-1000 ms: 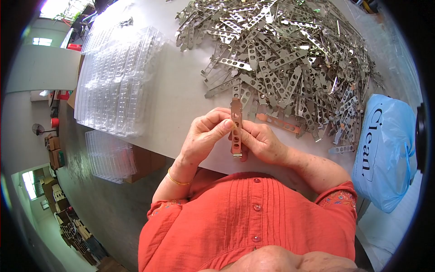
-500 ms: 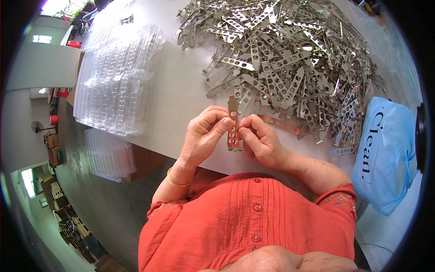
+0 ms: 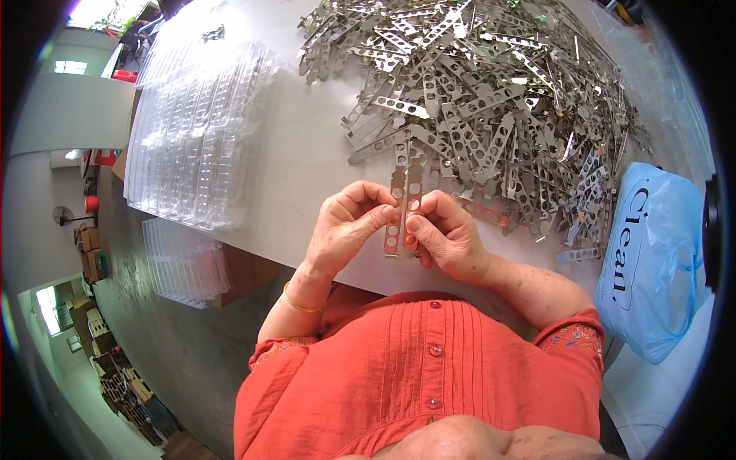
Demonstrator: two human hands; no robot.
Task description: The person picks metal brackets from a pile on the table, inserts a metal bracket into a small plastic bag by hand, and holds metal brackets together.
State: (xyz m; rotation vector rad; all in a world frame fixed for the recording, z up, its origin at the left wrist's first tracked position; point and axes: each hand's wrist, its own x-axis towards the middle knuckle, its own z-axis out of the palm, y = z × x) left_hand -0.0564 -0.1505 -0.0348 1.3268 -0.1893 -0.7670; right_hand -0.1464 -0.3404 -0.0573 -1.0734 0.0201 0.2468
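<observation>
The pleated shirt (image 3: 368, 360) is red (the bangle (image 3: 302, 308), gold).

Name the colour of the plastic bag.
The bag is light blue with black lettering; head view.

A second perforated strip (image 3: 415, 196) now shows beside the first strip (image 3: 393, 223), pinched in the right hand (image 3: 451, 241).

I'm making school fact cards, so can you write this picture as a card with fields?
Left hand: pinching a long silver metal strip with round holes
Right hand: pinching another holed silver metal strip alongside
Farther off: tangled pile of silver metal strips
Picture's left: stack of clear plastic trays
Picture's right: pale blue plastic bag printed "Clean"
</observation>
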